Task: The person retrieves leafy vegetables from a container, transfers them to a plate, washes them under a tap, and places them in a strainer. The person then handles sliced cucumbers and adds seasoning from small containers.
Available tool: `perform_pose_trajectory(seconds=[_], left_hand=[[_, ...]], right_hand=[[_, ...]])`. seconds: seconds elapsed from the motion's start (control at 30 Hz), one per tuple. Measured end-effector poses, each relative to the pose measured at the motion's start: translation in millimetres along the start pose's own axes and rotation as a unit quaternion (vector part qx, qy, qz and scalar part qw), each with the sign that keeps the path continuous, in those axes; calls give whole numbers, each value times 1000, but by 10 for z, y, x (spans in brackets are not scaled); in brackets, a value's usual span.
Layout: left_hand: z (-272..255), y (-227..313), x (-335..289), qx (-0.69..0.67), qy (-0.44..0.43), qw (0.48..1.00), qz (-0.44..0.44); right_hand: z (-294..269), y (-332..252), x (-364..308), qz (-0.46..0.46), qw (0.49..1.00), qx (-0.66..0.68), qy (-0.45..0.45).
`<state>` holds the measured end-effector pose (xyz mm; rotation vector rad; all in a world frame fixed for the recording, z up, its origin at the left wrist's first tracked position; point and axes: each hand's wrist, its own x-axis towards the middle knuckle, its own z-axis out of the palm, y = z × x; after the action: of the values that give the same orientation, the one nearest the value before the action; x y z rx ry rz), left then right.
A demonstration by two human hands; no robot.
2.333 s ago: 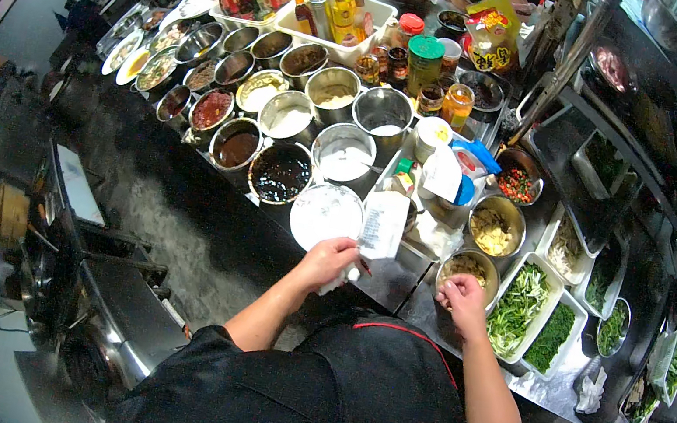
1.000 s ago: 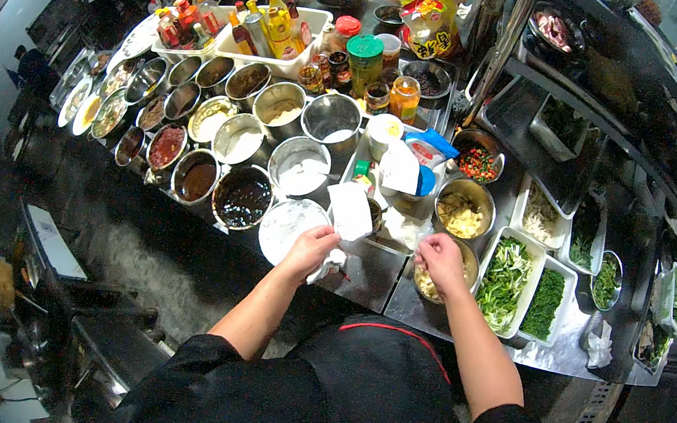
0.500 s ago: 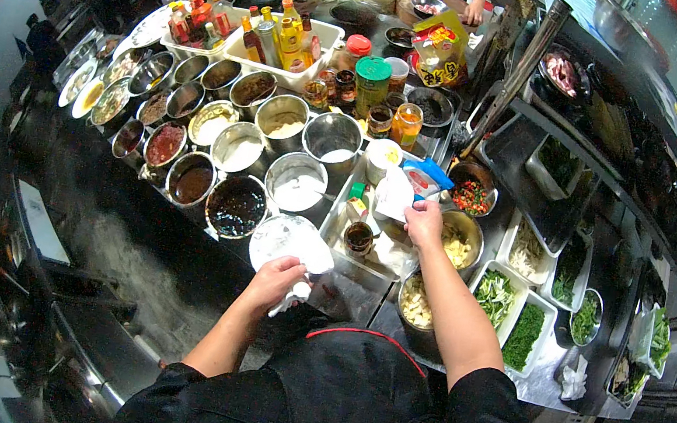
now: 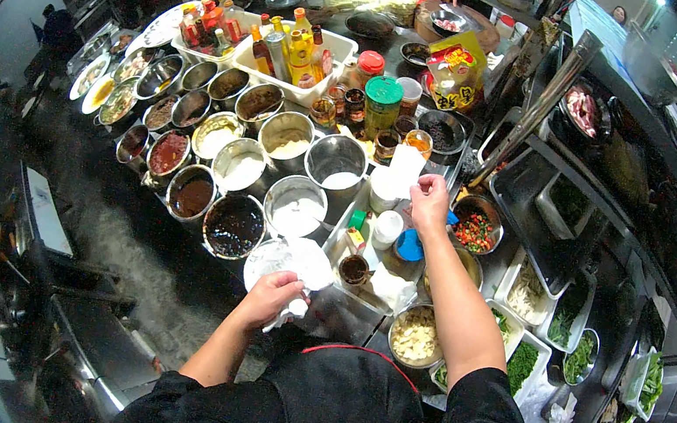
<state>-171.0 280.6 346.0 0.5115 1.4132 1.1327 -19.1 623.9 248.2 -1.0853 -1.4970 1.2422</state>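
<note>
Taking the tall clear jar with the round green plastic lid [image 4: 382,105] as our landmark, we have our right hand [image 4: 426,199] to its near right, thumb and fingers pinching the lower edge of a white rectangular paper slip [image 4: 406,164], also on the jar's near right. Our left hand [image 4: 274,294], well nearer us and left of the jar, is curled around a crumpled white wad [image 4: 286,317] (cloth or tissue, we cannot tell), and a thin white sheet [image 4: 312,263] seems caught above its thumb. To handle the slip well, we should pinch lightly at the edge, hold the paper clear of the small orange-filled glass jar [image 4: 419,141] right of our landmark, and mind the steel bowl of chopped red and green peppers [image 4: 474,230] farther right.
</note>
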Motion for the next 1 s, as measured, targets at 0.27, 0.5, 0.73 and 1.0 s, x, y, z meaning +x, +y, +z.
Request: perform_pose_trajectory(seconds=[0.27, 0.5, 0.73, 1.0], left_hand=[[-30, -22, 98, -14, -9, 999, 31], [181, 300, 210, -4, -51, 999, -12], [595, 403, 535, 42, -149, 988, 27], [794, 216, 771, 112, -163, 979, 43]], right_hand=[[108, 110, 108, 52, 971, -230, 36], [-383, -499, -869, 186, 961, 39, -201], [-591, -794, -1377, 275, 914, 183, -235], [-715, -490, -1362, 187, 956, 214, -76]])
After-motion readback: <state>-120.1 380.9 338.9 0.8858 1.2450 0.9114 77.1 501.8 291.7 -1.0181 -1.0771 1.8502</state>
